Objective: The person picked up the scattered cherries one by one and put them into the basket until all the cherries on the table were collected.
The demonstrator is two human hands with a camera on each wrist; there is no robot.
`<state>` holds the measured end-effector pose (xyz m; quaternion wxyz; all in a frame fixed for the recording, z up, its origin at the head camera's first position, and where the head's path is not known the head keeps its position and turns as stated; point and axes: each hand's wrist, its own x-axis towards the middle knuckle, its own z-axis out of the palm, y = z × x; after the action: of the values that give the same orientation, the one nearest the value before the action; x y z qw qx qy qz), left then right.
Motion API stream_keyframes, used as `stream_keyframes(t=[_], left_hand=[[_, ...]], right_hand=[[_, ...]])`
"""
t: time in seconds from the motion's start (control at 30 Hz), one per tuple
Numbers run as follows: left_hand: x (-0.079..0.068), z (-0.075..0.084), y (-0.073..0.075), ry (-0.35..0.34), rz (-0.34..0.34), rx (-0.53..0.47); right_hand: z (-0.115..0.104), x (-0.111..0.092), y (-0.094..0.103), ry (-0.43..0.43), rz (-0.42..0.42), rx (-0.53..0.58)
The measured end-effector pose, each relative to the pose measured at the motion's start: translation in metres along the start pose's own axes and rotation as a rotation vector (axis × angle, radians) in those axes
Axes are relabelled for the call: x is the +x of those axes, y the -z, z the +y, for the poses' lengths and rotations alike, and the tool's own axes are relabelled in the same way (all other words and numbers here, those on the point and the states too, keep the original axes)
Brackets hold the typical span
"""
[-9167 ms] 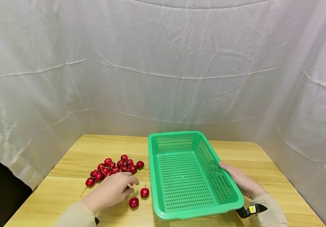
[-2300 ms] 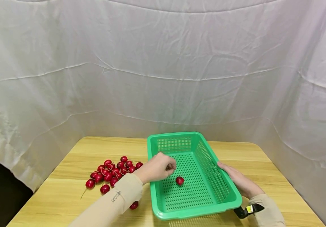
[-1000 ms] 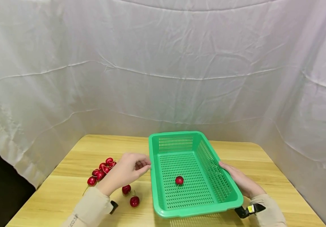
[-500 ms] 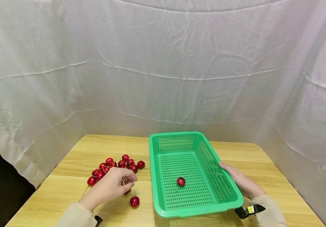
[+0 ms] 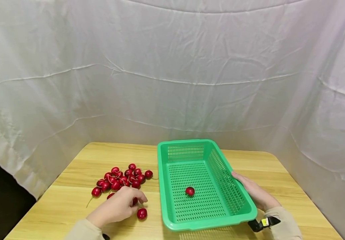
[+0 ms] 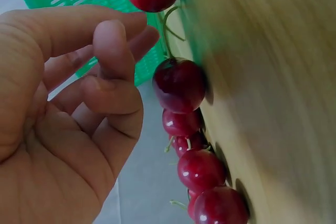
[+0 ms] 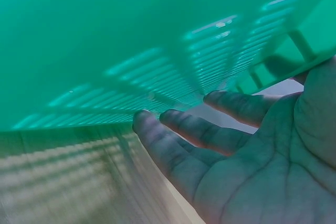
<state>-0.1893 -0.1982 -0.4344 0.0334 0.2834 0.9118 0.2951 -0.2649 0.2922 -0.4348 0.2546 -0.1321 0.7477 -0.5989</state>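
In the head view my left hand (image 5: 118, 207) is low over the table among red cherries, its fingers loosely bent. A stemmed cherry (image 6: 179, 85) lies right beside its fingertips in the left wrist view, with a gap between. Another cherry (image 5: 141, 214) sits just right of that hand. My right hand (image 5: 258, 192) holds the green basket (image 5: 162, 186) by its right side, thumb over the rim. In the right wrist view its fingers (image 7: 173, 156) reach against the slotted outer wall. A single cherry (image 5: 190, 191) lies on the basket's perforated floor.
A cluster of cherries (image 5: 115, 185) with thin stems spreads over the left part of the wooden table (image 5: 61, 200), behind the left hand. Pale cloth (image 5: 172, 66) hangs behind the table and along both sides.
A cherry once on the table beside the basket now lies inside it. My left hand has come back from over the basket to the cherries. The right hand stays at the basket's side.
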Motion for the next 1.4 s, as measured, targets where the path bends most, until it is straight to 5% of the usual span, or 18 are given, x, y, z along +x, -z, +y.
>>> stream_keyframes(t=[0.67, 1.4], left_hand=[[0.000, -0.006, -0.012, -0.075, 0.026, 0.051], [0.001, -0.010, -0.011, -0.032, 0.027, -0.011]], right_hand=[[0.004, -0.002, 0.000, -0.007, 0.011, -0.002], [0.001, 0.001, 0.002, -0.010, 0.007, -0.009]])
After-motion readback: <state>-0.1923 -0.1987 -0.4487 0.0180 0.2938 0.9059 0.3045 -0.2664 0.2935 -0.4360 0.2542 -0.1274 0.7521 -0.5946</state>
